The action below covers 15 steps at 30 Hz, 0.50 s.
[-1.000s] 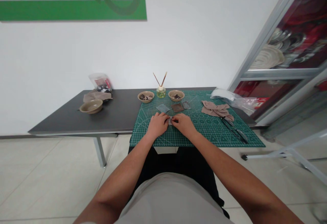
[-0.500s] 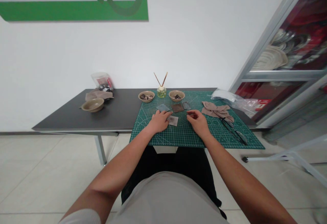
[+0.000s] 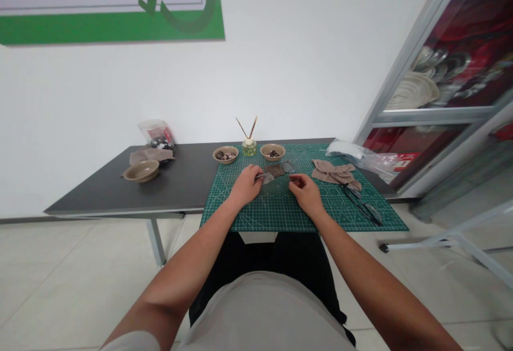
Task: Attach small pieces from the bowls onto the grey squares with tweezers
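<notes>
My left hand (image 3: 245,186) is closed on a thin grey square piece (image 3: 266,178), which stands tilted off the green cutting mat (image 3: 276,217). My right hand (image 3: 306,195) is pinched low over the mat, to the right of it. Something small and dark shows at its fingertips, too little to name. Just beyond both hands lie a flat brown square (image 3: 274,170) and a blue-grey square (image 3: 287,166).
Behind are two bowls of small stones (image 3: 225,154) (image 3: 273,152) and a jar with sticks (image 3: 249,147). A brown cloth (image 3: 334,173), black-handled tool (image 3: 363,204) and plastic bag (image 3: 360,154) lie right. Another bowl (image 3: 141,171) stands left.
My left hand has closed on the light grey square and lifted it from the mat. The blue-grey square beside that hand no longer shows. My right hand stays pinched in nearly the same place.
</notes>
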{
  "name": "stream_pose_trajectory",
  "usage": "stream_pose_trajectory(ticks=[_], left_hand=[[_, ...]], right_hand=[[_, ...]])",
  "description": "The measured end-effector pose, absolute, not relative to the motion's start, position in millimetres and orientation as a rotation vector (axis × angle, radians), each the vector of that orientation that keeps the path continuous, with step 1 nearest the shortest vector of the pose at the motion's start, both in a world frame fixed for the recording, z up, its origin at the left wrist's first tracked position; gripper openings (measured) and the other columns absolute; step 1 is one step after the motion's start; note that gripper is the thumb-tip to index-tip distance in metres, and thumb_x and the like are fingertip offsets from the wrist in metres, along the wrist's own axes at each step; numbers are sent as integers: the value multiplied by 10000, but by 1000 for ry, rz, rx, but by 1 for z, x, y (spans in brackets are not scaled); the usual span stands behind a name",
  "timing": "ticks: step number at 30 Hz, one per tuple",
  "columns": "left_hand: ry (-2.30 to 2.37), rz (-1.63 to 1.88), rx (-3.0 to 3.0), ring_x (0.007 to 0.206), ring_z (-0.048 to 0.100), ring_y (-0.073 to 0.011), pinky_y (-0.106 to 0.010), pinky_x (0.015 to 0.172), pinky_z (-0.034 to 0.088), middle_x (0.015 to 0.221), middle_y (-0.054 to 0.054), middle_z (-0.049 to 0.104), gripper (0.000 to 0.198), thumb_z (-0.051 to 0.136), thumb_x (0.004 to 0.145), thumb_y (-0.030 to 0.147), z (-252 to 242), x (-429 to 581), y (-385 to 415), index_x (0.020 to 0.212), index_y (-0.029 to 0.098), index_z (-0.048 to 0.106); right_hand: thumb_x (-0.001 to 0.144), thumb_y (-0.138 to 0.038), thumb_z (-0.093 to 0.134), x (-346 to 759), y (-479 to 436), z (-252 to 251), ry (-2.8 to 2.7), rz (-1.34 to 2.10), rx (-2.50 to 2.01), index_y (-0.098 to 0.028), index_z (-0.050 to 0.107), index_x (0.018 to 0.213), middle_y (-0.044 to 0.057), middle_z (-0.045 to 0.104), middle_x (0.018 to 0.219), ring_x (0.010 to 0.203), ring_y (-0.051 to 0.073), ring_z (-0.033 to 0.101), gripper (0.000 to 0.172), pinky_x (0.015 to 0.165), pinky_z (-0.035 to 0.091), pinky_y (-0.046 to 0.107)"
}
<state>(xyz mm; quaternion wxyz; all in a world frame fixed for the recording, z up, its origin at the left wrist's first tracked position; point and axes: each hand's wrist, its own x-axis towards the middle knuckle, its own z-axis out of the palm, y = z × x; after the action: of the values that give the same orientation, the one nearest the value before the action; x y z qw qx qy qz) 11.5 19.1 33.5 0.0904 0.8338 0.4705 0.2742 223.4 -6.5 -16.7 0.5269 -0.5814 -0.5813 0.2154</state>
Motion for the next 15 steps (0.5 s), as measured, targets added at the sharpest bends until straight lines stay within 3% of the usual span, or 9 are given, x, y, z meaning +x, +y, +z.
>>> stream_pose_trajectory(ticks=[5, 12, 15], left_hand=[[1409, 544, 2660, 997, 531, -237, -375, 827, 423, 999, -69, 594, 151, 454, 893, 229, 32, 14, 4, 950, 212, 593], [1319, 503, 2786, 1007, 520, -244, -388, 847, 378, 965, -73, 616, 154, 469, 890, 222, 34, 16, 5, 943, 206, 612], [1429, 695, 2691, 998, 523, -236, -372, 828, 384, 974, -68, 628, 149, 488, 878, 213, 37, 6, 15, 952, 209, 617]], right_hand=[[735, -332, 602, 224, -5, -19, -1360, 539, -1360, -165, 664, 978, 29, 643, 775, 680, 174, 580, 302, 698, 470, 317], [737, -306, 594, 224, -8, -15, -1444, 444, -1344, -186, 695, 886, 38, 636, 830, 707, 173, 582, 216, 714, 471, 321], [740, -279, 590, 223, -10, -14, -1465, 409, -1339, -189, 694, 847, 26, 613, 820, 691, 163, 568, 175, 697, 464, 311]])
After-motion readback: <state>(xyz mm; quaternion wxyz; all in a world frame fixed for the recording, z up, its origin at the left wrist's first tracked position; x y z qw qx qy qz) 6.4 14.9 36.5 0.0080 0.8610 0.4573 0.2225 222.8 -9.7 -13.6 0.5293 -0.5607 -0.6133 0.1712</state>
